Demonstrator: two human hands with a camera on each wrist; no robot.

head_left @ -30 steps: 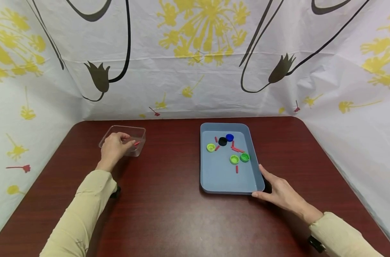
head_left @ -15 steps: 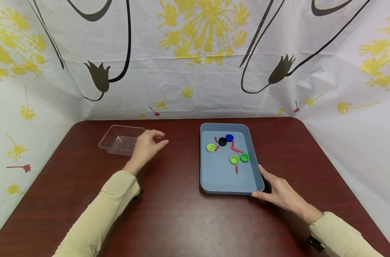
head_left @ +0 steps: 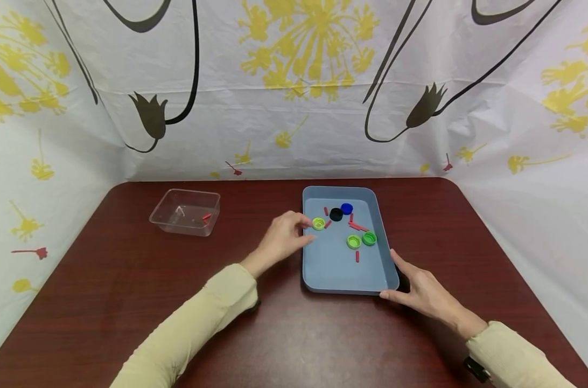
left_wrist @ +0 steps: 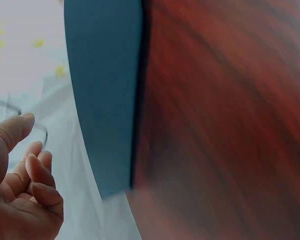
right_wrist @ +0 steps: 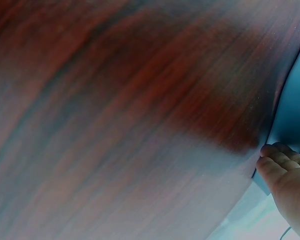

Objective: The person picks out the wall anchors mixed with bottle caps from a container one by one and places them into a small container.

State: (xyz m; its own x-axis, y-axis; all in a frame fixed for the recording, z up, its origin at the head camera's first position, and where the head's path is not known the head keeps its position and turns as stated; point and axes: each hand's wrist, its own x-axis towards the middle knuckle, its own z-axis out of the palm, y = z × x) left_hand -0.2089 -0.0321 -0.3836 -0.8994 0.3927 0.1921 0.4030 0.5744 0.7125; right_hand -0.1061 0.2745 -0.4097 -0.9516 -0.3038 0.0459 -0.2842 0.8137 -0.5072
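Observation:
My left hand (head_left: 283, 240) hovers at the left rim of a blue-grey tray (head_left: 328, 275), thumb and fingers apart with nothing between them. In the left wrist view the hand (left_wrist: 25, 185) shows loosely bent fingers beside the tray's outer wall (left_wrist: 102, 100). Just past the fingertips sits a yellow-green bottle cap (head_left: 319, 223). My right hand (head_left: 425, 291) holds the tray's near right corner, thumb at the front edge and fingers along the right side. Also in the tray are a black cap (head_left: 336, 214), a blue cap (head_left: 347, 208), two green caps (head_left: 361, 240) and several short red sticks (head_left: 357, 256).
A clear plastic container (head_left: 184, 210) stands at the back left of the dark wooden table (head_left: 255, 334). Short red pieces (head_left: 206, 217) lie inside it. Patterned white cloth (head_left: 294, 129) hangs around the back and sides.
My left hand has come out of the clear container, its fingers spread, and crossed right to the tray's left rim. My right hand and the tray keep their places.

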